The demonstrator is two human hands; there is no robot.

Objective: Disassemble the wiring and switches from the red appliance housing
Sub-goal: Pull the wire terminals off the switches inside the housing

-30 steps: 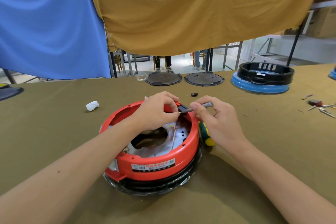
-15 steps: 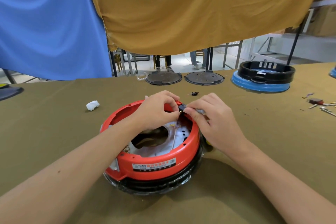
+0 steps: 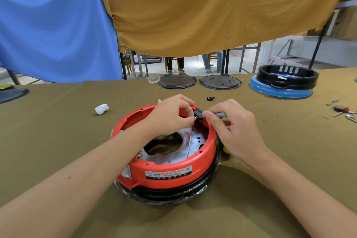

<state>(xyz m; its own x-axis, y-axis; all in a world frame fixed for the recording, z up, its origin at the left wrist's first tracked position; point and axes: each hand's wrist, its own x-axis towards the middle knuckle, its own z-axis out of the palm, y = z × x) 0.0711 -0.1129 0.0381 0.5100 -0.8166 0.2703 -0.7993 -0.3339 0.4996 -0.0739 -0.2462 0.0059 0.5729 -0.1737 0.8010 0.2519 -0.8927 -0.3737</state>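
Freeing the small black switch point(image 3: 199, 112) at the far rim of the red appliance housing point(image 3: 170, 172) looks to be the step in hand; the housing sits just below the centre of the frame on the olive-covered table point(image 3: 58, 141), upside down by the look of it, with its metal plate and a thin wire point(image 3: 190, 141) running up toward the switch. The left hand point(image 3: 172, 116) has its fingers curled over the rim and pinches at the switch's brass terminal; the right hand point(image 3: 231, 127) grips a slim grey tool point(image 3: 220, 115), thumb and forefinger closed round it, its tip hidden at the switch. To do this well, I judge the left hand should hold the switch body steady, not the wire, so the terminal does not tear; the tool should lever gently at the clip or terminal rather than stab, since a slip would run toward the left fingertips; the housing may rock, so some downward pressure from the left palm would help. A green-and-yellow handle point(image 3: 225, 149) peeps out just right of the housing, under the right wrist; further out lie a white wad point(image 3: 101, 109) at left, two dark discs point(image 3: 199, 82) at the table's far edge, and a blue-and-black housing point(image 3: 280, 87) at upper right.
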